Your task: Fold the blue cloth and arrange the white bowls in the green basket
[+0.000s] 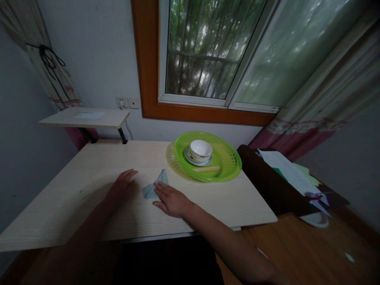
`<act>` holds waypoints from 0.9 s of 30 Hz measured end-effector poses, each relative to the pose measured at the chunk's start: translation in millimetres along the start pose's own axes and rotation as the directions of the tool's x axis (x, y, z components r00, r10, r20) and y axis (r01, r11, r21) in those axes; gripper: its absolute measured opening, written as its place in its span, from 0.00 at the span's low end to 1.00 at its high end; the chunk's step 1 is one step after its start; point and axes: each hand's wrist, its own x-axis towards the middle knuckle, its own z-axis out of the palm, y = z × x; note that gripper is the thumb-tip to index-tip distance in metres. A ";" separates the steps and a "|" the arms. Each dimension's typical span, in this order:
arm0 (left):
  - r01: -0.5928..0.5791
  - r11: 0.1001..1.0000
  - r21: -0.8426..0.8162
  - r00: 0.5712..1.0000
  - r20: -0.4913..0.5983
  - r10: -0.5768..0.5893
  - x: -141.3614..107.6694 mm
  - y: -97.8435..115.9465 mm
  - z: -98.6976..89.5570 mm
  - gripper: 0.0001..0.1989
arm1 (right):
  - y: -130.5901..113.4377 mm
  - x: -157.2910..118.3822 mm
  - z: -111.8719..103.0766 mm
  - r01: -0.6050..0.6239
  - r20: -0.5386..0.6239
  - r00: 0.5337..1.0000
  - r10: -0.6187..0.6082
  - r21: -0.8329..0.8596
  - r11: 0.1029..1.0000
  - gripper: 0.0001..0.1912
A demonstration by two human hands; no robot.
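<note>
While laying the right hand (pixel 172 198) palm down on the cloth (pixel 151 191), holds the left hand (pixel 122 185) open at the other side, apart from the cloth. Stretches the right fingers forward over the cloth, fairly close together, with the thumb set apart on the near side. Presses or rests from above, without closing around anything. Spreads the left fingers loosely, slightly bent, and grips nothing. Cannot tell whether touching the table (pixel 101 166) with the left. Has the blue-grey cloth lying creased on the pale table, between the hands and partly under the right fingers, near the basket (pixel 228 156) but apart from it.

See inside the green basket, on the table's far part: stacked bowls (pixel 201 149) on a plate (pixel 210 160), with chopsticks (pixel 207 169) lying just beside, on the near side. Notice a raised shelf (pixel 67 117) at the far left, with a white label (pixel 90 115) on top. Find sockets (pixel 127 103) on the wall behind, then a window (pixel 208 47) between curtains (pixel 53 71). Look right of the table for papers (pixel 285 170) piled on something dark brown.
</note>
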 end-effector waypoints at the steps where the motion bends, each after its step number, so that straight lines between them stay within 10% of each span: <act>1: 0.023 1.000 0.002 1.000 -0.020 -0.023 1.2 -0.3 0.9 0.22 | -1.1 6.6 6.8 -0.008 0.008 1.000 0.008 -0.005 1.000 0.34; 11: 0.148 0.989 0.029 0.987 -0.068 -0.146 -0.7 7.5 0.4 0.24 | 50.7 79.0 17.4 -0.335 0.098 0.940 0.328 0.066 0.940 0.40; 16: 0.146 0.989 0.037 0.989 -0.028 -0.145 0.0 8.0 0.6 0.22 | 75.8 16.4 -3.4 -0.412 -0.022 0.910 0.414 0.073 0.908 0.39; 22: 0.172 0.984 0.044 0.985 -0.023 -0.171 -0.1 15.5 1.4 0.23 | 27.8 -83.9 -15.8 -0.281 -0.101 0.953 0.285 0.055 0.958 0.38; 27: 0.147 0.988 0.034 0.989 -0.027 -0.147 1.3 19.7 0.4 0.22 | -10.7 -67.5 -4.1 -0.209 -0.034 0.976 0.213 0.103 0.973 0.38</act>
